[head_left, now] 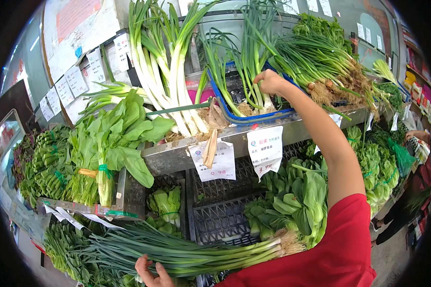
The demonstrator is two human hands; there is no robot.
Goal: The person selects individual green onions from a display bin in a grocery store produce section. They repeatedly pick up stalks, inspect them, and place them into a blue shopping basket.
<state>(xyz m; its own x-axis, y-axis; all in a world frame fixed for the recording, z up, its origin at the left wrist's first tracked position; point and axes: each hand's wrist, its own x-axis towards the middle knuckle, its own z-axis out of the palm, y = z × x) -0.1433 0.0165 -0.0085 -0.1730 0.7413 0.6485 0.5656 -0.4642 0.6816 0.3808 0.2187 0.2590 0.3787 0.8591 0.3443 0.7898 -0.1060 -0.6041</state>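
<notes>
Right hand [269, 82]: fingers drawn together on the stalks of the standing scallions [253, 88].
Scallion position: upright, roots down, in the blue basket [235, 118].
Left hand [153, 273]: fingers apart at the leaves of the long scallion bundle [196, 254]; grip cannot be told.
Bundle position: lying crosswise below the metal ledge [164, 158], roots rightward.
Left of basket: white-stemmed leeks [175, 91].
Below ledge: leafy bok choy [292, 201].

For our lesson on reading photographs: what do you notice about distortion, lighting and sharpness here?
Head view: black corners ring the round fisheye picture, with surroundings curving near the rim; head view: soft light on the right hand, the crate darker below the shelf; head view: the right hand fairly crisp, the person at the right rim less clear.
</notes>
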